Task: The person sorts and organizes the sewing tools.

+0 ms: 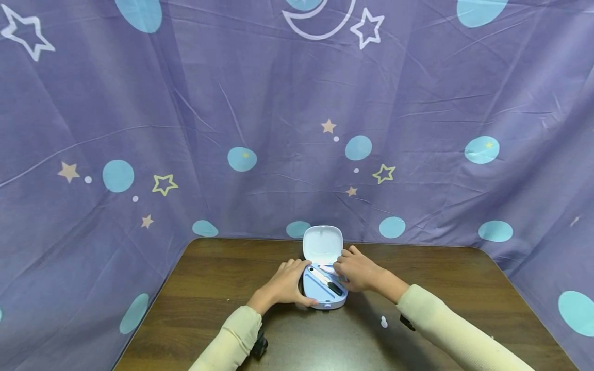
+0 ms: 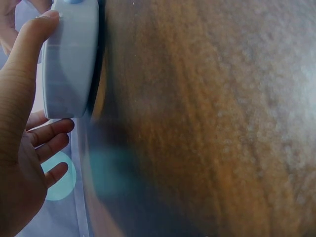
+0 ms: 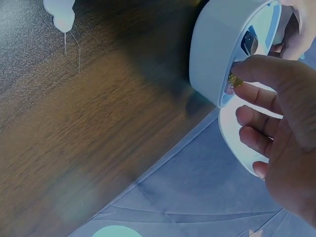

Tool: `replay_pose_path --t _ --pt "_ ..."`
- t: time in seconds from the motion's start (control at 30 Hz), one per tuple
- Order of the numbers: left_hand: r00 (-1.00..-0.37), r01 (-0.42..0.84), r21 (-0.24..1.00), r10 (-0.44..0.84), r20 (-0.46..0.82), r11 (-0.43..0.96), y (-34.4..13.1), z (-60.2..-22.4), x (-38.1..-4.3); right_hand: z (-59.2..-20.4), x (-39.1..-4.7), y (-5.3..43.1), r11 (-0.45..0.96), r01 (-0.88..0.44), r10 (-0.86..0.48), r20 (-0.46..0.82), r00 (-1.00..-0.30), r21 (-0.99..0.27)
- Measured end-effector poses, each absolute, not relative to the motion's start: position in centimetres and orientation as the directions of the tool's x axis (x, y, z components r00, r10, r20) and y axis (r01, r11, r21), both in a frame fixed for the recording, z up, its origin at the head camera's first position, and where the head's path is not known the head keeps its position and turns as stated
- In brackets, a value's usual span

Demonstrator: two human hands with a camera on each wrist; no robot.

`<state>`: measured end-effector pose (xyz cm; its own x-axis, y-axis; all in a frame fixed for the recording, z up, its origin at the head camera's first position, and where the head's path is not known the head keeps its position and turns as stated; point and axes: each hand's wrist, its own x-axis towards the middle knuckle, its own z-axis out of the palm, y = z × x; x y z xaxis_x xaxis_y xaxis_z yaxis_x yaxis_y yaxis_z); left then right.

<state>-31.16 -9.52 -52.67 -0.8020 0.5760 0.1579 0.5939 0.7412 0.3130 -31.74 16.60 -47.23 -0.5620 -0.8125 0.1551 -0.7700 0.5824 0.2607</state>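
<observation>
A small light-blue case (image 1: pixel 312 298) stands on the table with its white lid (image 1: pixel 323 242) raised at the back. My left hand (image 1: pixel 285 283) grips the case's left side, thumb at the front and fingertips toward the rear. At the right part of the case is my right hand (image 1: pixel 359 270). In the right wrist view its thumb and index finger pinch a small gold-coloured piece (image 3: pixel 237 81) at the inner edge; the fingers partly hide it. A slim white tool with a black end (image 1: pixel 334 287) lies slantwise in the case.
A small white needle threader (image 1: pixel 383 322) with a thin wire loop lies on the brown wooden table (image 1: pixel 445 278), right of the case. Behind the table hangs a purple curtain (image 1: pixel 287 103) with stars and dots.
</observation>
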Motion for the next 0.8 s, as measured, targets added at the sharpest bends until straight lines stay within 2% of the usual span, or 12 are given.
replay_pose_path --t 0.47,0.8 --pt "-0.802 0.594 0.308 0.576 0.157 0.743 -9.53 -52.78 -31.22 -47.16 -31.75 16.46 0.598 -0.763 -0.801 0.131 -0.585 0.246" --pt "-0.804 0.59 0.316 0.575 0.149 0.743 -9.51 -52.7 -31.14 -48.01 -31.99 16.93 0.581 -0.773 -0.814 0.196 -0.547 0.254"
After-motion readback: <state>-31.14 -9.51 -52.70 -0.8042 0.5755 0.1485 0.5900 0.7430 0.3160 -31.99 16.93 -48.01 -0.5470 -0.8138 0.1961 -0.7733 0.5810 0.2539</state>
